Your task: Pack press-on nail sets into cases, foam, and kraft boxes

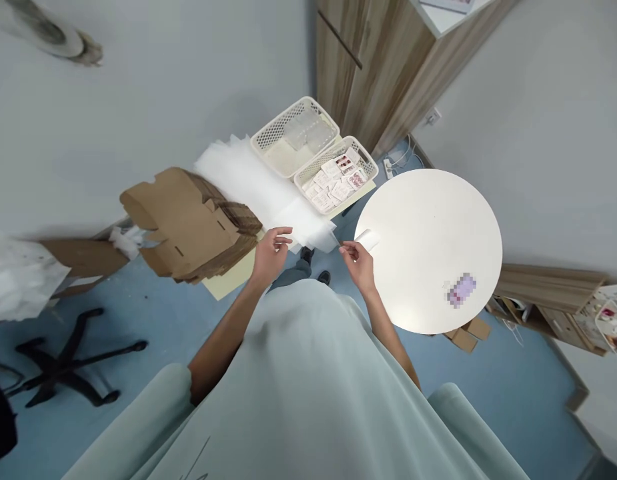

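Observation:
My left hand (pixel 271 255) is over the near edge of a stack of thin white sheets (pixel 273 190), fingers loosely bent and apart, with nothing visible in them. My right hand (pixel 359 263) has its thumb and fingertips pinched at the right corner of a white sheet (pixel 324 239). Just beyond that hand, a small curled white piece (pixel 369 239) is at the edge of the round white table (pixel 423 227). Flat brown cardboard boxes (pixel 183 220) are stacked left of the sheets.
Behind the sheets stand a white basket of printed cards (pixel 333 183) and another basket holding clear plastic (pixel 295 137). A blurred purple item (pixel 461 290) lies on the round table. A wheeled chair base (pixel 71 363) is at left, a wooden cabinet (pixel 373 60) at the back.

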### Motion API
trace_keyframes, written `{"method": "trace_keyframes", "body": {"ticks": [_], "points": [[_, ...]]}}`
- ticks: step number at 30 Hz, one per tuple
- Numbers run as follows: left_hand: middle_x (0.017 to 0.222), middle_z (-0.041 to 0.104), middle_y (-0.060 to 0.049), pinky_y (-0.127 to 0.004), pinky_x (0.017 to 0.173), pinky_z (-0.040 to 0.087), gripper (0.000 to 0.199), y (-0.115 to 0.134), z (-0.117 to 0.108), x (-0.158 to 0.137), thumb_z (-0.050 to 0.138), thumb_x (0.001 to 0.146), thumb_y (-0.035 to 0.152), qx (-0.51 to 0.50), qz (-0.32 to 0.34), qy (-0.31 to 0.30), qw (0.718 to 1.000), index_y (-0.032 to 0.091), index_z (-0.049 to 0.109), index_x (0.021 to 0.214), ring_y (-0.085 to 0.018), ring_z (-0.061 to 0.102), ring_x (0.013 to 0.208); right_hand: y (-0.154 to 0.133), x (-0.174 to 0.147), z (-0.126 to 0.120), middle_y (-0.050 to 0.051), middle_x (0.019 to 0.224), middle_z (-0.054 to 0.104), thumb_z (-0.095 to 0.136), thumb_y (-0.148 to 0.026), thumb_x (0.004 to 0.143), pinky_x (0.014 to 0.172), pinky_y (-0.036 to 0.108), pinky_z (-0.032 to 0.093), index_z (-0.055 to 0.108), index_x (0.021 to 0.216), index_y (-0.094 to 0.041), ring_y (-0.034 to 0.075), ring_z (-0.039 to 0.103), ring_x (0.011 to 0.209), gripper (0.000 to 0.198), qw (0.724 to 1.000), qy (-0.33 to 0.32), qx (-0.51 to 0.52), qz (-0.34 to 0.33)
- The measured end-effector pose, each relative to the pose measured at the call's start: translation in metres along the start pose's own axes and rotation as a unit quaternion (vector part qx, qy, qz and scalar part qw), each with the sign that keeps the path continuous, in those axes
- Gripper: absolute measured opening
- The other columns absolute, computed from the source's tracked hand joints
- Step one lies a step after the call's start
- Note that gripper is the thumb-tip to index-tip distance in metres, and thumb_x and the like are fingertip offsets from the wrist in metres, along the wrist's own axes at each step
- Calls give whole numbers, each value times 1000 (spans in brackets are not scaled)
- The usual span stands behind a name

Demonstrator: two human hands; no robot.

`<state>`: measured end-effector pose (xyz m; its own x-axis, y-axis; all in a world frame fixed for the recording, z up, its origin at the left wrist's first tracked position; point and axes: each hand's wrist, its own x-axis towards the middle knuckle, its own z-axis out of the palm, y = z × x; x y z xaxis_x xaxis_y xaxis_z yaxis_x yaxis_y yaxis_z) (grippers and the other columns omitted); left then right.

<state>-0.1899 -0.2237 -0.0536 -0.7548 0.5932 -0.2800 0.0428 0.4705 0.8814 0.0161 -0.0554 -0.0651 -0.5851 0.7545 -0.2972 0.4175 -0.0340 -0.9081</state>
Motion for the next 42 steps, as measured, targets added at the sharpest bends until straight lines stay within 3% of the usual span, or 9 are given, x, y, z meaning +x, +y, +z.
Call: {"method": "trace_keyframes", "body": {"ticks": [7,12,17,20,24,28,36,39,42], "points": [[132,80,-11,-30,70,58,48,-34,-30,-78,53,76,17,-1,-61,102,993,20,73,120,-23,82,98,13,-30,25,11,114,83,70,-56,98,101,41,66,74,118,-21,24,79,106,40,996,-88,-7,-15],[133,80,-11,-32,75,62,48,-65,-58,-96,51,78,14,27,-81,156,984,19,73,121,-23,81,97,2,-42,43,11,114,83,71,-56,99,100,40,66,76,119,-21,24,79,106,41,990,-132,-11,-46],[136,77,-14,-54,117,58,53,-97,-95,-70,59,79,8,158,-56,158,973,19,74,129,-35,71,132,-12,-49,54,11,114,84,71,-57,100,99,40,67,77,118,-22,25,80,106,41,988,-136,-25,-75],[143,74,-20,-61,125,50,49,-115,-119,-40,65,87,15,242,-47,119,962,16,74,135,-43,64,142,-22,-51,64,11,115,84,70,-60,100,99,41,67,78,119,-22,26,80,106,44,987,-131,-41,-81],[148,72,-22,-59,123,51,50,-135,-150,-2,68,94,31,312,-53,35,948,13,72,140,-44,65,141,-38,-54,87,12,115,84,70,-63,101,100,43,67,78,120,-22,27,80,107,46,987,-123,-59,-83],[146,75,-23,-54,119,54,47,-149,-173,20,65,94,28,349,-50,-51,935,11,77,136,-42,69,136,-53,-57,119,11,114,83,69,-61,103,100,41,67,78,119,-23,25,80,106,42,986,-117,-74,-97],[134,83,-18,-50,112,58,49,-166,-194,35,46,103,26,349,-12,-103,932,14,81,134,-39,77,124,-67,-60,178,10,119,82,66,-45,110,99,36,65,77,126,-22,22,79,105,31,978,-118,-134,-111],[123,85,-22,-51,107,59,47,-170,-195,44,50,100,22,358,-1,-78,930,12,81,134,-39,81,114,-78,-54,207,10,125,81,62,-34,113,100,35,62,73,142,-22,20,79,101,34,954,-176,-220,-102],[120,85,-23,-51,107,58,45,-171,-196,52,53,97,20,352,-4,-76,933,12,81,132,-40,80,113,-88,-39,244,12,132,79,56,-28,116,106,36,59,58,165,-21,23,79,110,49,895,-259,-346,-111]]}}
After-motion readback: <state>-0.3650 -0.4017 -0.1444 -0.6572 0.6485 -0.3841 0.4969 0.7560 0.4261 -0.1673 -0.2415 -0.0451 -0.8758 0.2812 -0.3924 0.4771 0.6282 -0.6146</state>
